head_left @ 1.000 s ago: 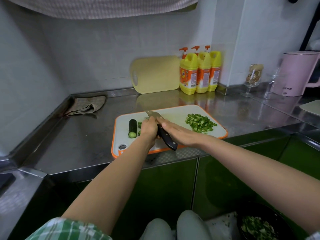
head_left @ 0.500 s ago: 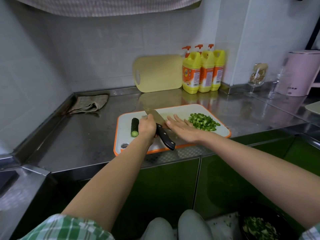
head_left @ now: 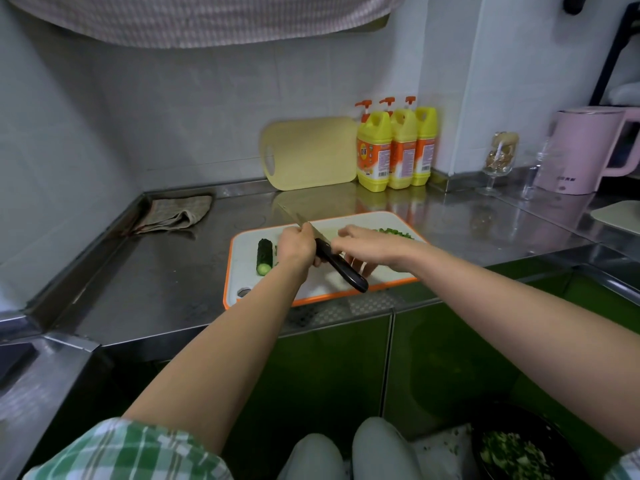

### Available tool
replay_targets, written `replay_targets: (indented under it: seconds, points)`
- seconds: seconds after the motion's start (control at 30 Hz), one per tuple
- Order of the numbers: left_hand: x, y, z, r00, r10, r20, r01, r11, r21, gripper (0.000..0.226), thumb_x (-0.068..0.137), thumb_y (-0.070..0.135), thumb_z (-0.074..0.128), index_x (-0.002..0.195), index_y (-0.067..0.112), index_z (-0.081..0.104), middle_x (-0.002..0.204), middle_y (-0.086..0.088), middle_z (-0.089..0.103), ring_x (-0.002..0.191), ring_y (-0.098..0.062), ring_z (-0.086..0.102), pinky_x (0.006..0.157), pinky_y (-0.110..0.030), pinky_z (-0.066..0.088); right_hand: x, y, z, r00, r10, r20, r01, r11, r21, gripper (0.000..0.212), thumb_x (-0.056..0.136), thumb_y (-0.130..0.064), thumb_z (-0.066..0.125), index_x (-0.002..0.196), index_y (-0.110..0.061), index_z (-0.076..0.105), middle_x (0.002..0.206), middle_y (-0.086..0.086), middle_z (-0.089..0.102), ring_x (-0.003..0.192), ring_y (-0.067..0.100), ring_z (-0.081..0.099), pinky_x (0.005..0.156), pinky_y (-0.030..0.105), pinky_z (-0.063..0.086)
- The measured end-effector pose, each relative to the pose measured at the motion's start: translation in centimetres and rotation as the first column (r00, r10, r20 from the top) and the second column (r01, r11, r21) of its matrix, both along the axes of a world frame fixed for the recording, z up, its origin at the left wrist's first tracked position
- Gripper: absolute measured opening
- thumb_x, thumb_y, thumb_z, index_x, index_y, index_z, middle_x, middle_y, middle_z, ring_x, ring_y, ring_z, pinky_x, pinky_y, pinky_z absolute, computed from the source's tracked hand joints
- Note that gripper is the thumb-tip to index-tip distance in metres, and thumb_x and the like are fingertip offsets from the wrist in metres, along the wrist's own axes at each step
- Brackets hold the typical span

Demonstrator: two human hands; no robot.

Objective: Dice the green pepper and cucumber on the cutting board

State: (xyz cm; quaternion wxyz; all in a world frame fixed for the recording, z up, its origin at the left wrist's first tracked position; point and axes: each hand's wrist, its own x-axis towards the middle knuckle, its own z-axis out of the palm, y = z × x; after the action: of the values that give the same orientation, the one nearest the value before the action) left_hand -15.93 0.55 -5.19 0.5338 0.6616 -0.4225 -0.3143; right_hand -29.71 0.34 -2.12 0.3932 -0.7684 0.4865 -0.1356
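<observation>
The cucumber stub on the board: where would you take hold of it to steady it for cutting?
Grip the cucumber across its dark-skinned middle, from above and the left. It lies flat on the cutting board, cut face toward the near edge, so that probably keeps fingers clear of the slicing end; the left hand and knife crowd its right.

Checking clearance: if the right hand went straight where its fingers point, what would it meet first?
Likely the steel blade of the black-handled kitchen knife that the left hand grips, just left of the right hand; depth is unclear.
</observation>
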Motion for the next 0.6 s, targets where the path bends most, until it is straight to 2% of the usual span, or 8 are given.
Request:
replay_targets:
  seconds: [0.03, 0.1, 0.17, 0.23, 0.3, 0.37, 0.47, 0.6]
  points:
    - [-0.2, 0.1, 0.3, 1.0, -0.012, 0.005, 0.012, 1.0, -0.004, 0.034, 0.098, 0.011, 0.033, 0.065, 0.007, 0.042, 0.052, -0.012, 0.047, 0.028, -0.013, 0.04, 0.035, -0.019, 0.029, 0.0, 0.6, 0.3, 0.999, 0.033, -0.002, -0.032, 0.997, 0.075, 0.03, 0.092, -0.028, 0.051, 0.117, -0.012, 0.046, 0.09, 0.008, 0.058, 0.075, 0.021, 0.057, 0.062, 0.03, 0.049]
    - [-0.7, 0.4, 0.8, 0.999, -0.047, 0.022, 0.048, 0.999, -0.022, 0.034, 0.1, 0.012, 0.034, 0.069, 0.005, 0.045, 0.055, -0.012, 0.047, 0.026, -0.008, 0.039, 0.033, -0.016, 0.029, 0.2, 1.3, 0.3, 0.999, 0.026, 0.028, -0.028, 0.997, 0.073, 0.017, 0.093, -0.017, 0.053, 0.107, -0.008, 0.049, 0.078, 0.008, 0.052, 0.062, 0.018, 0.05, 0.052, 0.027, 0.044]
    - [-1.0, 0.7, 1.0, 0.993, -0.115, 0.007, 0.115, 0.993, -0.038, 0.036, 0.103, 0.023, 0.036, 0.081, 0.002, 0.054, 0.061, -0.014, 0.054, 0.037, -0.013, 0.049, 0.046, -0.021, 0.04, 0.4, 1.4, 0.0, 0.992, -0.061, 0.109, 0.061, 0.998, 0.007, 0.008, 0.095, -0.016, 0.051, 0.097, -0.008, 0.05, 0.07, 0.006, 0.045, 0.053, 0.016, 0.04, 0.043, 0.024, 0.036]
    - [-0.9, 0.9, 0.9, 0.987, -0.157, 0.046, 0.159, 0.986, -0.055, 0.039, 0.104, 0.032, 0.035, 0.088, 0.006, 0.06, 0.071, -0.013, 0.062, 0.056, -0.024, 0.057, 0.062, -0.032, 0.047, 0.1, 1.3, 0.0, 0.947, -0.2, 0.253, 0.193, 0.98, 0.052, 0.016, 0.099, -0.022, 0.048, 0.089, -0.01, 0.049, 0.065, 0.004, 0.041, 0.047, 0.013, 0.035, 0.038, 0.02, 0.03]
    - [-0.1, 1.2, 0.3, 0.963, -0.093, 0.252, 0.11, 0.992, -0.054, 0.037, 0.101, 0.031, 0.038, 0.084, 0.011, 0.063, 0.083, -0.01, 0.067, 0.076, -0.03, 0.061, 0.073, -0.038, 0.049, -0.5, 1.3, -0.1, 0.871, -0.337, 0.358, 0.276, 0.938, 0.211, 0.021, 0.102, -0.02, 0.042, 0.085, -0.009, 0.047, 0.063, 0.004, 0.042, 0.037, 0.011, 0.036, 0.034, 0.016, 0.028]
    - [1.2, 1.7, -0.7, 0.891, 0.019, 0.455, -0.001, 0.999, -0.039, 0.031, 0.098, 0.024, 0.042, 0.096, 0.009, 0.069, 0.095, -0.012, 0.07, 0.091, -0.033, 0.063, 0.078, -0.038, 0.049, -1.1, 1.7, -0.3, 0.838, -0.402, 0.37, 0.299, 0.904, 0.307, 0.024, 0.103, -0.018, 0.041, 0.081, -0.008, 0.046, 0.064, 0.006, 0.044, 0.029, 0.007, 0.037, 0.032, 0.013, 0.029]
    - [2.8, 2.5, -2.1, 0.829, 0.095, 0.551, -0.099, 0.995, -0.024, 0.028, 0.095, 0.018, 0.048, 0.112, 0.011, 0.07, 0.111, -0.011, 0.07, 0.104, -0.031, 0.061, 0.085, -0.035, 0.049, -1.1, 2.4, -0.8, 0.839, -0.414, 0.353, 0.284, 0.887, 0.365, 0.023, 0.102, -0.017, 0.042, 0.081, -0.008, 0.047, 0.064, 0.004, 0.045, 0.03, 0.005, 0.037, 0.031, 0.013, 0.032]
    - [3.2, 3.0, -3.1, 0.778, 0.1, 0.62, -0.115, 0.993, -0.017, 0.027, 0.093, 0.013, 0.053, 0.115, 0.012, 0.068, 0.115, -0.01, 0.068, 0.106, -0.031, 0.059, 0.09, -0.039, 0.051, -1.0, 2.5, -2.1, 0.878, -0.372, 0.3, 0.27, 0.904, 0.331, 0.025, 0.102, -0.016, 0.04, 0.079, -0.009, 0.046, 0.063, 0.004, 0.044, 0.041, 0.009, 0.038, 0.033, 0.018, 0.033]
